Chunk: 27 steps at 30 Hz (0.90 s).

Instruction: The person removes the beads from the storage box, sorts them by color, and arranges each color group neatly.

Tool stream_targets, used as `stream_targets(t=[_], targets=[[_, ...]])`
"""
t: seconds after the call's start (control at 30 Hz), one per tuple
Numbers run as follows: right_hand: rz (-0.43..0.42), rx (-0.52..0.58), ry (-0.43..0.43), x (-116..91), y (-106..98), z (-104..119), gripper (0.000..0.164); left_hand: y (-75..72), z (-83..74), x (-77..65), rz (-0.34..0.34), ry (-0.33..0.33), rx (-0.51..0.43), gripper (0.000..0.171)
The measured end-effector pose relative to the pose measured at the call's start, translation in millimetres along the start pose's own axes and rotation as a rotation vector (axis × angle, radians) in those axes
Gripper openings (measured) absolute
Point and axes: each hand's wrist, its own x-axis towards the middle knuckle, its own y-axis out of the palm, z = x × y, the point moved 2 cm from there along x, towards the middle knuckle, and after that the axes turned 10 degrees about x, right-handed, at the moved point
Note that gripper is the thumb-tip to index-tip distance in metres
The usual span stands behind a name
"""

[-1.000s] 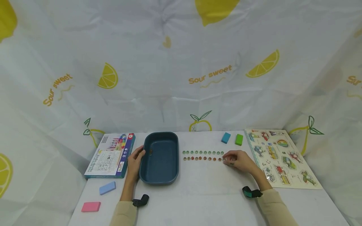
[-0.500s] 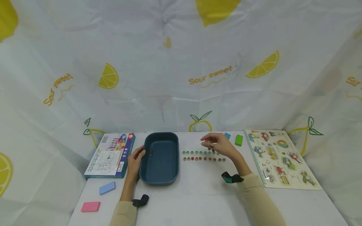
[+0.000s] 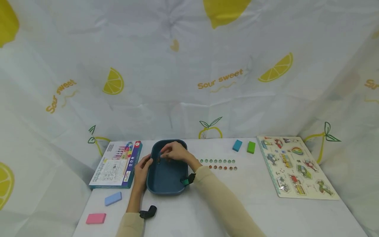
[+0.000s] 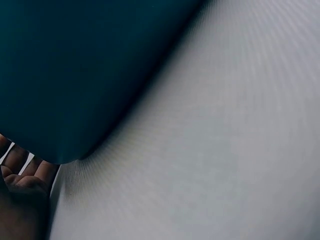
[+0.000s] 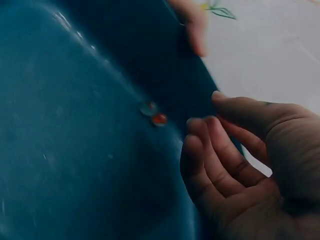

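Observation:
A dark blue rectangular tray (image 3: 167,181) stands on the white table. My left hand (image 3: 142,168) grips its left rim, thumb at the edge and fingers along the outer wall. Inside, near the left wall, lie two small glass marbles (image 5: 159,119), one orange and one clearer, side by side. My right hand (image 3: 176,152) is over the tray, its fingertips close to these marbles. In the right wrist view its thumb and fingers stand apart, nothing showing between them. Right of the tray run a row of green marbles (image 3: 220,161) and a row of orange ones (image 3: 220,167), their left ends hidden by my right arm.
A boxed set (image 3: 115,164) lies left of the tray, with a light blue block (image 3: 113,198) and a pink block (image 3: 96,218) in front. A blue block (image 3: 237,145) and a green block (image 3: 251,147) sit at the back. A picture puzzle board (image 3: 296,168) lies at right.
My right hand has left the right end of the orange row, passed leftward over the marbles and come over the tray. My left hand keeps its hold on the rim.

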Motion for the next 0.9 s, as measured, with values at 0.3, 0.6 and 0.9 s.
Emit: stream_targets(t=[0.3,0.6,0.9], targets=[[-0.072,-0.137,0.092,21.7,31.2,-14.5,0.036,0.1,-0.2,-0.9,-0.009,0.018,-0.021,0.046],[-0.065,-0.216,0.05,22.6,35.2,-13.9,0.014,-2.3,-0.7,0.7,-0.001,0.023,-0.031,0.045],[-0.009,-0.101,-0.085,-13.1,-32.1,14.3,0.021,0.1,-0.1,-0.3,-0.014,0.009,0.002,0.047]])
